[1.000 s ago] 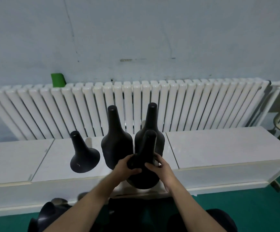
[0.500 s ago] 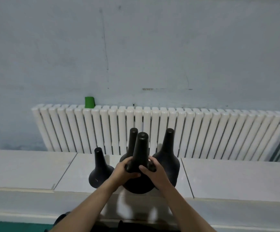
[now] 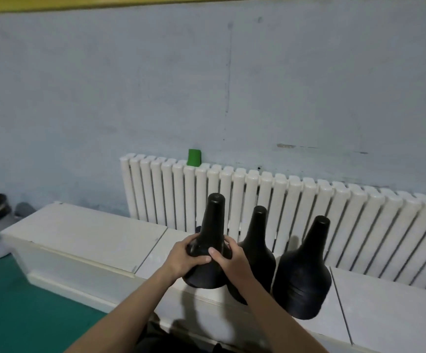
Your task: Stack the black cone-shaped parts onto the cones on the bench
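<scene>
Bench [image 3: 92, 233] of white panels under a white radiator [image 3: 308, 207], pale blue wall, green floor [image 3: 15, 301]. Left hand [image 3: 181, 258] and right hand [image 3: 232, 258] curl round the flared body of the black cone [image 3: 210, 225], held over the bench's front edge, narrow end up, long axis near vertical, just left of the middle cone [image 3: 257, 240] and the right cone [image 3: 306, 271].

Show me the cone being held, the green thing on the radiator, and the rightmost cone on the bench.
held black cone [image 3: 213, 220]: head view, on its narrow neck.
green object [image 3: 194, 157]: head view, middle of its front face.
rightmost black cone [image 3: 303, 276]: head view, on its wide lower body.
</scene>
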`<state>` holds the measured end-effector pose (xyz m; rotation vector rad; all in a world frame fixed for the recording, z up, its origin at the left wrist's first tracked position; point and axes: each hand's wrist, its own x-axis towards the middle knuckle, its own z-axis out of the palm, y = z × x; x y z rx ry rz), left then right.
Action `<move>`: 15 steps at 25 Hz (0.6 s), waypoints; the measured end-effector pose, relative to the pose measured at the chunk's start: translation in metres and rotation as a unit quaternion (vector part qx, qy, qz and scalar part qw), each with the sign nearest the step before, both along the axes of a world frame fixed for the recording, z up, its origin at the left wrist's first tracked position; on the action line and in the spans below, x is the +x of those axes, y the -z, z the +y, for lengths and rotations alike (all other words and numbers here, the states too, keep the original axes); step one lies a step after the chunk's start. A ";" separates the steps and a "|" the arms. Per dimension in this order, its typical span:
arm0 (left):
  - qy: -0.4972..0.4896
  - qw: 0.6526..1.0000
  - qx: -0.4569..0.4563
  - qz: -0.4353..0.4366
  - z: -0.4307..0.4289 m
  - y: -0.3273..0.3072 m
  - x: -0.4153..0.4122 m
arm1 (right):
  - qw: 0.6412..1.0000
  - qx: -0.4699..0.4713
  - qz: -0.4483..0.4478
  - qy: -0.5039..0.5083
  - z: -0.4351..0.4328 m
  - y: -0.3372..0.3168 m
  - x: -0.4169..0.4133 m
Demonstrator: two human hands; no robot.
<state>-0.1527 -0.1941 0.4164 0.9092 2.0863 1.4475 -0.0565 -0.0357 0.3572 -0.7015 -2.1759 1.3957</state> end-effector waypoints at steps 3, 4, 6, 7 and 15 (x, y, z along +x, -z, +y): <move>-0.015 1.000 0.018 0.005 -0.001 -0.003 -0.022 | 0.999 0.050 0.002 -0.011 -0.003 -0.004 -0.026; -0.018 1.000 0.021 0.008 0.000 -0.003 -0.026 | 0.998 0.058 0.002 -0.013 -0.005 -0.008 -0.031; -0.026 0.999 0.029 0.014 0.003 -0.001 -0.038 | 0.996 0.082 0.002 -0.019 -0.005 -0.013 -0.044; -0.027 0.999 0.033 0.020 0.005 0.001 -0.042 | 0.995 0.094 0.004 -0.019 -0.003 -0.014 -0.050; -0.025 0.997 0.070 0.028 0.047 0.027 -0.096 | 1.000 0.026 -0.015 -0.002 0.037 0.017 -0.111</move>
